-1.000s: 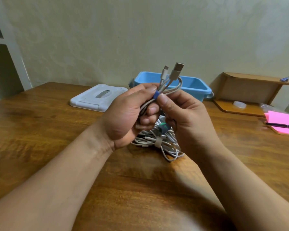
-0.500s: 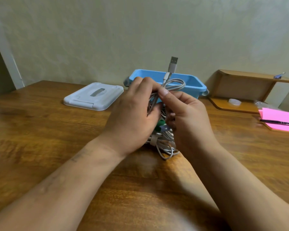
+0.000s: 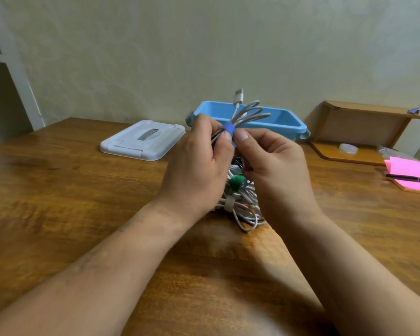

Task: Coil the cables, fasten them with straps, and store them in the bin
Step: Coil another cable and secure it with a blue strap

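Head-worn camera looks forward and down, close over the table (image 3: 58, 190).

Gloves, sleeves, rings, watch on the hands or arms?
None visible. Left hand and right hand: no gloves, no rings. Left forearm and right forearm bare to the frame edge, no sleeves, no watch. Faint smudgy marks along the left forearm.

1. The left forearm (image 3: 102, 267) and right forearm (image 3: 349, 275), both bare, reach in from the near edge and converge toward the middle.
2. The wrists sit near each other without touching.
3. The left hand (image 3: 194, 166) shows its back to the camera. Its fingers curl round the coiled cable (image 3: 249, 115), and its thumb tip is up against the blue strap (image 3: 228, 129).
4. The right hand (image 3: 277, 166), just right of it, pinches the blue strap between thumb and bent forefinger, with the other fingers folded toward the palm.
5. The two thumb tips almost meet.
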A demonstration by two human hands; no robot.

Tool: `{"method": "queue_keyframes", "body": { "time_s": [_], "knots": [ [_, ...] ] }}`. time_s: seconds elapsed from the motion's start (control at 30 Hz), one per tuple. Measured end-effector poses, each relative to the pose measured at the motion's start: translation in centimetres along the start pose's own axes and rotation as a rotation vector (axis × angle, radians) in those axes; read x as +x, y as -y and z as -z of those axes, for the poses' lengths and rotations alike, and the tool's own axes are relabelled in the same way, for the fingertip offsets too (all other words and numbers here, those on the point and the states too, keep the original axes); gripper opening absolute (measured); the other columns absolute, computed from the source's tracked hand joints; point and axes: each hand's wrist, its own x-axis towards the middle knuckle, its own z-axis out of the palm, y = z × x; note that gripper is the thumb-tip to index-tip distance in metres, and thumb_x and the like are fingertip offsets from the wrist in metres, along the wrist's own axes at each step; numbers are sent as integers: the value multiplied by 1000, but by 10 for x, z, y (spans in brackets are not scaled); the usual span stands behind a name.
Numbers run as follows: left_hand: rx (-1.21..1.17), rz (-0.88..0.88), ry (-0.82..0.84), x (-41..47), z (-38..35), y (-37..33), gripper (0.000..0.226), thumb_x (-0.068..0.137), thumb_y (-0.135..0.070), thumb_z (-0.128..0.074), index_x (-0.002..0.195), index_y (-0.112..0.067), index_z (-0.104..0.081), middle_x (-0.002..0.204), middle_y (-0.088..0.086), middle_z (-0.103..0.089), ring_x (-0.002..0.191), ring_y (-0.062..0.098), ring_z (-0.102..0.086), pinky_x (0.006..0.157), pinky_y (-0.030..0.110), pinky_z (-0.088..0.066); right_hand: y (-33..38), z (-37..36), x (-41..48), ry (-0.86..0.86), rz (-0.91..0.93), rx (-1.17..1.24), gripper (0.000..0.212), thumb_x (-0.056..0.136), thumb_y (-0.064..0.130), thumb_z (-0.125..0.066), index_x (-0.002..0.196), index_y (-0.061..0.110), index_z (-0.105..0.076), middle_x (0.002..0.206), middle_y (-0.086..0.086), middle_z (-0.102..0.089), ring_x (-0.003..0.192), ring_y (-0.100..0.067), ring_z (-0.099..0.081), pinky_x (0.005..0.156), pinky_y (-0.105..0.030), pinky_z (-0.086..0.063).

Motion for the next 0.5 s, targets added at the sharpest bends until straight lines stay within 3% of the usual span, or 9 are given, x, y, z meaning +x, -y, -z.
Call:
{"method": "queue_keyframes", "body": {
  "time_s": [0.13, 0.27, 0.37, 0.5],
  "knots": [
    [-20, 29, 134, 2, 5, -1, 18, 110, -24, -48, 98, -10, -50, 69, -10, -52, 63, 3, -51, 55, 18, -34, -2, 1, 1, -2, 59, -122, 15, 104, 16, -68, 101, 8, -79, 83, 2, -79, 72, -3, -67, 68, -20, -51],
    [-93, 58, 240, 4, 8, 3, 31, 103, -39, -45, 102, -9, -52, 66, -10, -52, 60, 8, -49, 60, 34, -40, -3, 4, 1, -15, 76, -166, 14, 104, 17, -69, 100, 8, -79, 91, -4, -81, 87, -16, -76, 80, -31, -60],
    [-271, 156, 240, 5, 7, 5, 27, 106, -38, -48, 102, -12, -54, 64, -10, -51, 57, 17, -46, 54, 46, -45, -2, 5, 2, -26, 101, -187, 13, 103, 18, -70, 101, 9, -79, 92, -5, -81, 90, -21, -76, 82, -36, -62],
    [-617, 364, 266, 8, 6, -3, 20, 112, -22, -49, 108, -11, -65, 79, 1, -55, 70, 16, -51, 53, 35, -52, 0, 5, 3, -28, 142, -200, 11, 104, 16, -69, 103, 8, -77, 90, -4, -79, 84, -10, -73, 79, -27, -58]
  ]
}}
